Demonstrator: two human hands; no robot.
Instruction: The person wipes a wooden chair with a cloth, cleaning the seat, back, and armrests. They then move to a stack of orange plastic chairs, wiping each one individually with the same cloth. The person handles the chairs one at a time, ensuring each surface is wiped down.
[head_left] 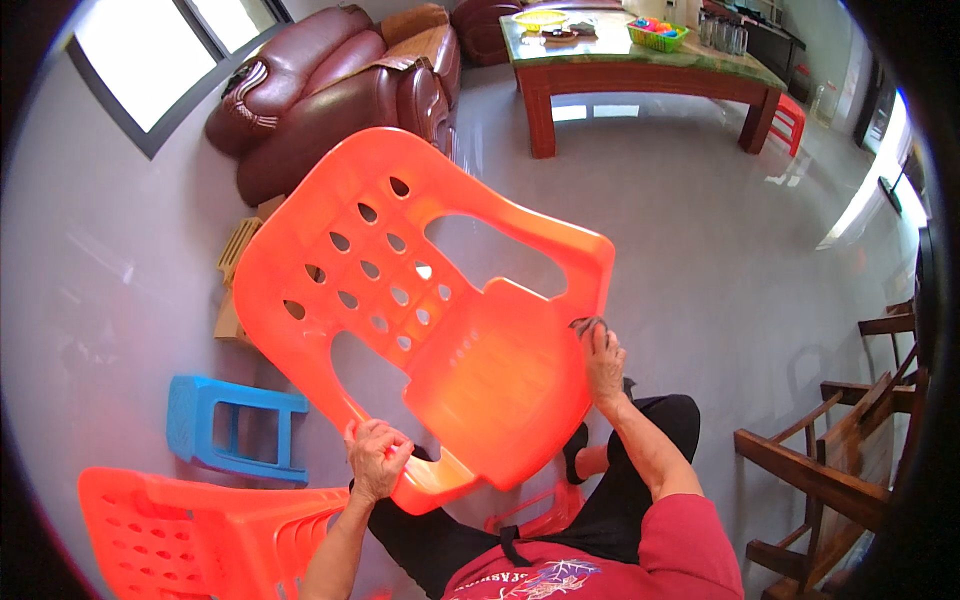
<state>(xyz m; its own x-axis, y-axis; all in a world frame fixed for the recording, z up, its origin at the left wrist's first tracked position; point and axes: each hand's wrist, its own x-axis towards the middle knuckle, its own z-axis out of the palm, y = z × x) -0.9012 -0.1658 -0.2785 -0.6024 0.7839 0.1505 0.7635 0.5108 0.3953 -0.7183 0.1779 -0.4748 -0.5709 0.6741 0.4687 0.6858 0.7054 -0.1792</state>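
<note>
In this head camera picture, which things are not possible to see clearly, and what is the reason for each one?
- Legs of the orange chair, head view: hidden behind its own seat and back.
- What the right hand presses on the chair edge: something dark, mostly covered by the fingers.
- Second orange chair: cut off by the lower edge.
- Items on the green-topped table: too small and bent by the fisheye rim.
- Left hand fingertips: wrapped behind the armrest.

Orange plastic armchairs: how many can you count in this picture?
2. One orange armchair is held up by both hands; another orange chair lies at lower left. Others may be hidden.
</note>
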